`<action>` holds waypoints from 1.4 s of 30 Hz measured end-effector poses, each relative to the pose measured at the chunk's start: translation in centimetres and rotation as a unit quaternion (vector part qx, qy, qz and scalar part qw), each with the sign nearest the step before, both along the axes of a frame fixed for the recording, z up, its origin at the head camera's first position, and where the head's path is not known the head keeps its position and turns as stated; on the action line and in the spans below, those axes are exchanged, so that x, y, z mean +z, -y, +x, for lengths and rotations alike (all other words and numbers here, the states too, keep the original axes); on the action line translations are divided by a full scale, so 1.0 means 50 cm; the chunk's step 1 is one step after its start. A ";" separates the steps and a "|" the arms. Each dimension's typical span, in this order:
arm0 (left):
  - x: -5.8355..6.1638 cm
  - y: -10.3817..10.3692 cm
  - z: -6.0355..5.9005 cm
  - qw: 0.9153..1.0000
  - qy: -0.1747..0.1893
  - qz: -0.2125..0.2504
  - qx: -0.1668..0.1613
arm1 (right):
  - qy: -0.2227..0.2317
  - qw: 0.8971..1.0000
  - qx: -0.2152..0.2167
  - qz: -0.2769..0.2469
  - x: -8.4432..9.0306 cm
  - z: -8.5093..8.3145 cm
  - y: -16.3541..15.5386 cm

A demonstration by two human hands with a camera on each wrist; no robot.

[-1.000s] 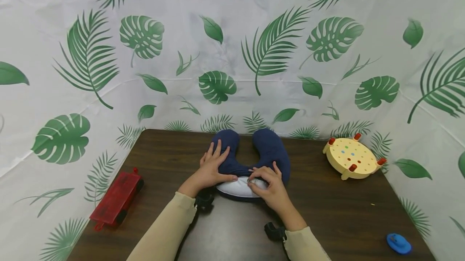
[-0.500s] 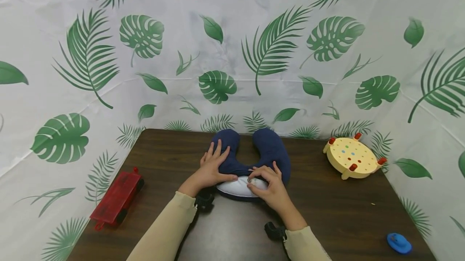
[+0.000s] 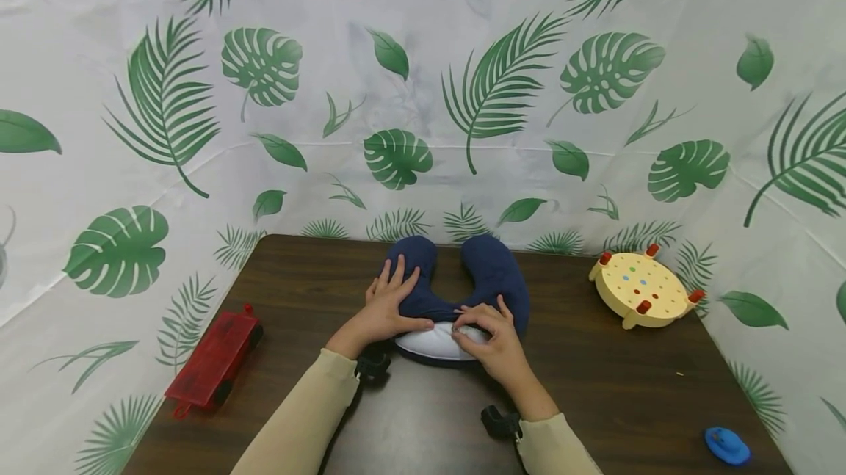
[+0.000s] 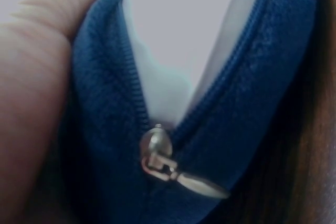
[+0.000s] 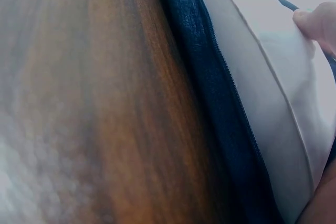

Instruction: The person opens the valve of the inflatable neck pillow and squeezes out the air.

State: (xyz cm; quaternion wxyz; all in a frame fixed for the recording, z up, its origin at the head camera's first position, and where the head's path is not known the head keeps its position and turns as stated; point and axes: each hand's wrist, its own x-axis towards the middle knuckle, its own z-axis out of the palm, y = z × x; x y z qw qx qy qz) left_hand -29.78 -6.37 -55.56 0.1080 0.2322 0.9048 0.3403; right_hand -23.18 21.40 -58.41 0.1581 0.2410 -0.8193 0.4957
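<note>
A navy U-shaped neck pillow [image 3: 492,262] lies on the table, its curved end toward me. Along that end the zipper gapes, showing a white inner lining [image 3: 423,341]. My left hand [image 3: 380,313] rests on the pillow's left arm with fingers spread, its thumb beside the opening. At the opening's right part, my right hand [image 3: 492,335] has thumb and forefinger curled together, pinching at the white lining; the exact grip is partly hidden. In the left wrist view, a metal zipper slider [image 4: 156,142] with its pull tab [image 4: 202,184] sits where the teeth meet.
To the left stands a red toy wagon [image 3: 214,361] with black wheels. A yellow round toy [image 3: 641,288] with red-tipped legs sits at the back right. Near the front right lies a small blue object [image 3: 727,446]. A leaf-print cloth [image 3: 317,64] hangs behind the wooden table [image 3: 634,387].
Both hands and the pillow hold nearly the same positions. The whole head view has shifted very slightly.
</note>
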 end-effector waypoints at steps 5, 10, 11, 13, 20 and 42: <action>-0.002 0.001 -0.001 1.000 -0.003 0.002 0.001 | 0.007 1.000 0.001 -0.004 -0.001 0.000 0.000; -0.002 0.001 -0.001 1.000 0.001 0.005 0.001 | 0.008 1.000 0.002 -0.003 0.002 0.001 0.001; -0.002 0.002 -0.001 1.000 0.002 0.006 0.001 | 0.006 1.000 0.002 -0.003 0.003 0.001 0.001; -0.002 0.001 -0.001 1.000 0.002 0.009 0.001 | 0.005 1.000 0.002 -0.002 0.004 0.002 0.001; -0.004 0.002 -0.001 1.000 0.004 0.010 -0.001 | 0.006 1.000 0.001 0.002 -0.001 0.000 -0.001; -0.008 0.001 -0.005 1.000 0.001 0.001 -0.001 | -0.006 1.000 -0.005 0.009 -0.006 -0.004 -0.002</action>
